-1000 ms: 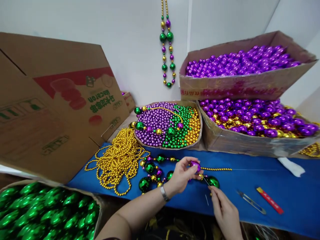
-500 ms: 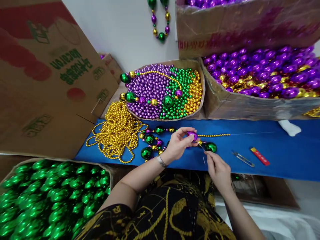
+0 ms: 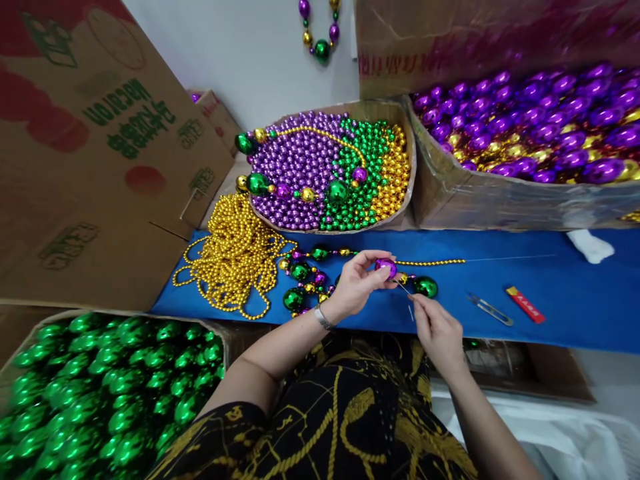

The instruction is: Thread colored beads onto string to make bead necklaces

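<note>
Your left hand (image 3: 356,285) pinches a purple bead (image 3: 386,267) over the blue bench (image 3: 550,300); at its 4 o'clock, your right hand (image 3: 436,328) grips a thin needle (image 3: 403,288).

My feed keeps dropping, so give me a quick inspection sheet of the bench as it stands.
Surface: blue cloth.
Job's things: purple bead pinched in left hand; needle at right hand; green bead beside it.
Clutter: gold bead strands, thread snips, red lighter, white cloth.
Fingers: both hands closed on their items.
Cables: nothing seen.
Surroundings: tray of small beads, box of green beads, box of purple and gold beads, hanging necklace.
</note>
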Tool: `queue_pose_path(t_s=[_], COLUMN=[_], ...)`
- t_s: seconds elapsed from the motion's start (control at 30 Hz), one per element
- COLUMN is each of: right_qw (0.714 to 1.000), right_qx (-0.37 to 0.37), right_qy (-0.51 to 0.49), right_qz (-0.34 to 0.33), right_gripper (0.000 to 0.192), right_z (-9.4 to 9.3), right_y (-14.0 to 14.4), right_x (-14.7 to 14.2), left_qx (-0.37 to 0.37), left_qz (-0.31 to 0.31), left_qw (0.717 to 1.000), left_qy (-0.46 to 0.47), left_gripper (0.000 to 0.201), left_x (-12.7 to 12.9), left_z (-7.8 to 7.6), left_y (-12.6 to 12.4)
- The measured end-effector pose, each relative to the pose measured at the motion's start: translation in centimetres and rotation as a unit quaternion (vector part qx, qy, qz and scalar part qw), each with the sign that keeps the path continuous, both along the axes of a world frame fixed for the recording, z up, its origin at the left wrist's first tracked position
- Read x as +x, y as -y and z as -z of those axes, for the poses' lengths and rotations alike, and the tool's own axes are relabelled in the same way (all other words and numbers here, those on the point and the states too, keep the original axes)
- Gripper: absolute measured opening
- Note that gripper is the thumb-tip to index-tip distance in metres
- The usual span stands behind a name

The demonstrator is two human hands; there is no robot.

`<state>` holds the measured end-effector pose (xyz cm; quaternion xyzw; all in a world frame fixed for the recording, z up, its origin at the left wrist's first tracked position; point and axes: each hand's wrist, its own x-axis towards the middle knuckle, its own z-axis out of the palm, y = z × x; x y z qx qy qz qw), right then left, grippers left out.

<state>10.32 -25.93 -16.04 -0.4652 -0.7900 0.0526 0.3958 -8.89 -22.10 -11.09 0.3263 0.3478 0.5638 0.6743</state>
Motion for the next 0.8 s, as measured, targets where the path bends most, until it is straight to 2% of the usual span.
queue_pose_path(t_s=[0.2, 0.33, 0.4, 0.47, 0.5, 0.57, 0.63, 0.7, 0.8], right_qw=[0.994, 0.988, 0.987, 0.987, 0.987, 0.988, 0.99, 0.991, 0.991], right_qx=[-0.107, -0.15, -0.151, -0.148, -0.144, -0.132, -0.12, -0.114, -0.108], right_qy=[-0.001, -0.036, -0.052, -0.057, -0.058, -0.058, -0.059, -0.057, -0.057], right_qz=[0.02, 0.012, 0.025, 0.036, 0.041, 0.048, 0.052, 0.053, 0.054], right_gripper=[0.027, 0.027, 0.025, 0.024, 0.023, 0.023, 0.022, 0.022, 0.021], right_z=[0.5, 0.7, 0.5, 0.2, 0.0, -0.2, -0.2, -0.2, -0.1], right_y=[-0.1, -0.5, -0.7, -0.9, -0.9, -1.0, -0.9, -0.7, -0.6], right_x=[-0.7, -0.8, -0.5, -0.3, -0.2, 0.0, 0.1, 0.0, 0.0], left_qx=[0.034, 0.12, 0.183, 0.241, 0.26, 0.273, 0.266, 0.26, 0.262], left_qz=[0.015, 0.038, 0.003, -0.059, -0.068, -0.032, 0.024, 0.055, 0.053], left_qw=[0.998, 0.976, 0.943, 0.883, 0.846, 0.775, 0.728, 0.709, 0.703], left_qy=[-0.046, -0.177, -0.278, -0.398, -0.461, -0.569, -0.632, -0.653, -0.659], left_gripper=[0.035, 0.036, 0.036, 0.033, 0.03, 0.022, 0.016, 0.018, 0.018], left_x=[0.7, -0.3, -1.5, -2.8, -3.4, -4.1, -4.4, -4.3, -4.0], left_z=[0.9, 0.1, -0.9, -1.8, -2.1, -2.3, -2.1, -1.8, -1.8], left_y=[0.5, -0.1, -1.9, -4.8, -6.5, -9.6, -12.0, -13.2, -13.5])
